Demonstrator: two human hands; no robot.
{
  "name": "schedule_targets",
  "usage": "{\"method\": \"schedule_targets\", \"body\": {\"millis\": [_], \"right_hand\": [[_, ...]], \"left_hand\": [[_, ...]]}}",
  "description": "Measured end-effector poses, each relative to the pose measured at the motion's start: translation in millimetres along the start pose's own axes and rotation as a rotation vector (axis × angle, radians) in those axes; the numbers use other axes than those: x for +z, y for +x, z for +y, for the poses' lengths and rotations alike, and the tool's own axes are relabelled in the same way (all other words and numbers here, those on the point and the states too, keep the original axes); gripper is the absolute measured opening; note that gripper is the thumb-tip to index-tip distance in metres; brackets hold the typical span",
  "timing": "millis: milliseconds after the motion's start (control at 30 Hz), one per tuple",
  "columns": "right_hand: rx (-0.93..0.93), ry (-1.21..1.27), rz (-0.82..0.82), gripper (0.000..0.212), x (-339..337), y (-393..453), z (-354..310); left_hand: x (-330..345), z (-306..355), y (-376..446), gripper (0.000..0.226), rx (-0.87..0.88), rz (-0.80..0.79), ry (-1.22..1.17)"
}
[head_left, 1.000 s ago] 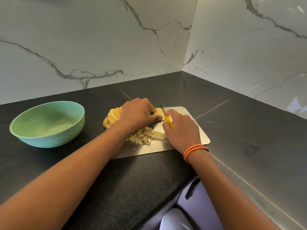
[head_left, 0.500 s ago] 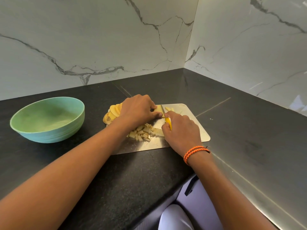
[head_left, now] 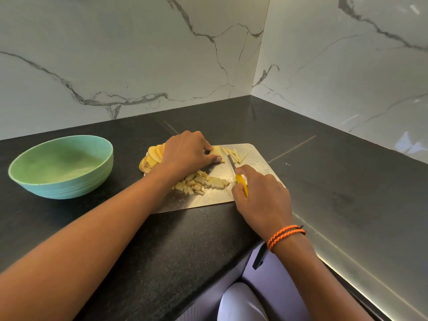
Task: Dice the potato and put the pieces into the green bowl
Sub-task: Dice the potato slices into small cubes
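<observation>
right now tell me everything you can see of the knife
The knife is small, with a narrow grey blade and a yellow handle that looks plastic. The right hand grips the handle, hiding most of it. The blade points away from the person, its tip between the potato slice under the left hand and a few cut strips. It lies low over the metal board; whether it touches the board is unclear.
</observation>
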State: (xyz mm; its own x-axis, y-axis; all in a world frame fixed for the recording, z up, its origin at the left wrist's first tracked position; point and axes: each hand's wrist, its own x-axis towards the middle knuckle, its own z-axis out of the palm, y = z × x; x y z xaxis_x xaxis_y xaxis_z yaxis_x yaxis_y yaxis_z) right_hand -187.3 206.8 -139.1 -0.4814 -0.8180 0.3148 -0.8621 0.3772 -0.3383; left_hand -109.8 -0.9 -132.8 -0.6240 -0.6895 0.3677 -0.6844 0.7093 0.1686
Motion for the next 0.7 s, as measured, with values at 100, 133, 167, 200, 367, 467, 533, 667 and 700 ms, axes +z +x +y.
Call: {"method": "schedule_targets", "body": {"millis": [100, 133, 167, 200, 367, 467, 533, 667, 700], "right_hand": [[0.006, 0.035, 0.044, 0.043, 2, 7, -4], [0.015, 0.047, 0.066, 0.042, 3, 11, -5], [0.023, 0.058, 0.082, 0.042, 5, 16, -7], [0.027, 0.066, 0.093, 0.042, 8, 22, -9], [-0.005, 0.059, 0.051, 0.042, 17, 48, -18], [-0.025, 0.026, 0.042, 0.038, 21, 55, -19], [-0.025, 0.018, 0.047, 0.038, 23, 54, -19], [-0.026, -0.001, 0.049, 0.035, 25, 56, -17], [-0.025, -0.003, 0.037, 0.035, 25, 57, -17]], "left_hand": [[0, -1, 0, 0.055, 0.007, -0.009, 0.003], [-1, -1, 1, 0.054, 0.018, -0.021, 0.008], [-1, -2, 1, 0.052, 0.028, -0.032, 0.013], [-2, -3, 1, 0.05, 0.035, -0.039, 0.016], [-2, -5, 2, 0.043, 0.035, -0.028, 0.021], [1, -5, 3, 0.044, 0.028, -0.024, 0.026], [2, -5, 4, 0.045, 0.026, -0.03, 0.026], [0, -5, 3, 0.044, 0.028, -0.044, 0.03], [0, -5, 3, 0.044, 0.027, -0.044, 0.035]]}}
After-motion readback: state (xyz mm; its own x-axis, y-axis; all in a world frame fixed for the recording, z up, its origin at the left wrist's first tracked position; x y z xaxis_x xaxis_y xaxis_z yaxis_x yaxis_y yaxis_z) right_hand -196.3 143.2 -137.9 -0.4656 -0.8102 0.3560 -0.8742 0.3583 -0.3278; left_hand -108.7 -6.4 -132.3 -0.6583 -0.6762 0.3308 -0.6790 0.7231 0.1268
